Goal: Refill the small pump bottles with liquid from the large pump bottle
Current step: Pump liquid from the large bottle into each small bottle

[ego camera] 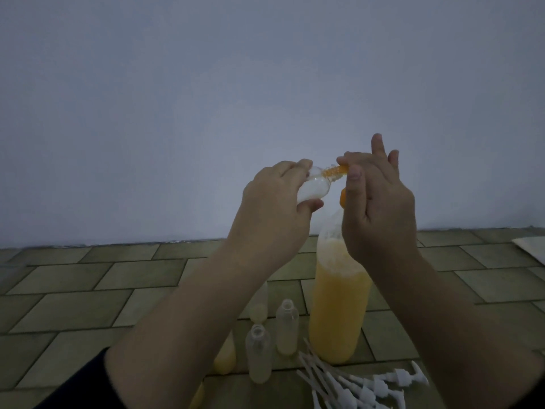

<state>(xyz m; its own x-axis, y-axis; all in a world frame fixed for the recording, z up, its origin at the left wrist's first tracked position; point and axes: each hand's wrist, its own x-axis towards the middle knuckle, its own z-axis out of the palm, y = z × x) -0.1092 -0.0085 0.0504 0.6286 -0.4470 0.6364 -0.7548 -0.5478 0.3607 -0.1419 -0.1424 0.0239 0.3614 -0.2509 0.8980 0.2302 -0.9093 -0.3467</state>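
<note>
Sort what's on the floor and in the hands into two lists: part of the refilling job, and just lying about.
Part of the job:
- large bottle of orange liquid
- small bottle held tilted in the left hand
- right hand at the orange spout
- open small bottles standing on the floor
- white pump tops

Lying about:
- pale sheet at the right edge

Single head-worn view, facing forward and slightly down toward the wall [265, 84]; tiled floor [88, 290] fills the lower field below the wall, hands close.

A tall large bottle [339, 308] of orange liquid stands upright; beside it stand three uncapped small bottles [287, 327], one lifted sideways at its orange spout [424, 170].
</note>
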